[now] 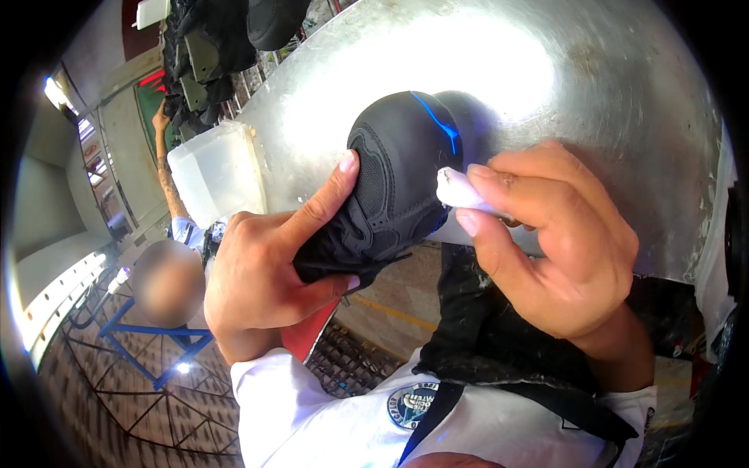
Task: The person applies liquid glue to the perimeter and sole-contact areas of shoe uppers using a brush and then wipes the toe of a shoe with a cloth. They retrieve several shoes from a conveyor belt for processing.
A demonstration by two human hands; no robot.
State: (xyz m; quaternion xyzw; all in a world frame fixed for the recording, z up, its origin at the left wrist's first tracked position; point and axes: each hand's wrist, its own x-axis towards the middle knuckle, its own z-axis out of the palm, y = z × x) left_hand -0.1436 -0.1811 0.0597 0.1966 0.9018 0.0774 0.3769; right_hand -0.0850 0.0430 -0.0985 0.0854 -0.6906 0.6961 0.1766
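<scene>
A black shoe (pixel 409 148) with mesh panels and stitching is tilted over the near edge of the metal table, its rounded toe toward the far side. My left hand (pixel 265 265) grips it from the left, thumb and fingers pressed against the upper. A blue streak of light lies across the toe. To the right of the shoe, my right hand (pixel 562 234) pinches a small white wad (pixel 459 189), possibly cloth or foam, between thumb and fingers. The wad's tip is at the shoe's right side; whether it touches, I cannot tell.
Bright glare covers part of the metal table (pixel 616 101). A translucent plastic container (pixel 218 175) stands at its left edge. Several black shoes (pixel 207 54) sit on a rack at the upper left. Another person's arm (pixel 165 168) reaches toward them.
</scene>
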